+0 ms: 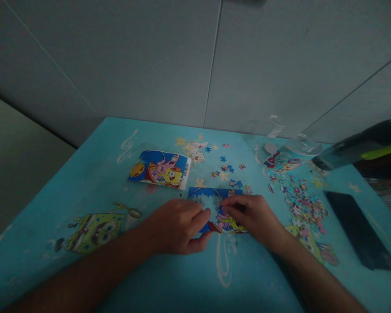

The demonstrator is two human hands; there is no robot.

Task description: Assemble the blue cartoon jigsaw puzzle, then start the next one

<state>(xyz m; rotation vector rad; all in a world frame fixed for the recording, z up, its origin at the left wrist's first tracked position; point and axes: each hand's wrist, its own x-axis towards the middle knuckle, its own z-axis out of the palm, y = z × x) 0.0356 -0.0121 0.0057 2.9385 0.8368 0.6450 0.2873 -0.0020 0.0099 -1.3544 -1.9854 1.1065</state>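
A partly joined jigsaw puzzle (228, 225) lies flat between my hands, with a blue top edge, yellow and pink cartoon figures along the bottom, and a gap in its middle where the tabletop shows. My left hand (184, 226) rests over the puzzle's left side, fingers bent, with space between thumb and forefinger. Thumb and forefinger of my right hand (254, 217) are pinched at the right rim of the gap, on a small blue puzzle piece (221, 210) that the fingertips partly cover. Beyond my left hand lies a picture card (163, 168) with a similar cartoon scene.
Loose blue puzzle pieces (223, 168) lie scattered behind the puzzle. To the right are a heap of pieces (304, 202), a clear labelled jar (289, 156), a dark bottle (355, 145) and a dark flat slab (358, 228). A wall (156, 65) borders the table's back edge.
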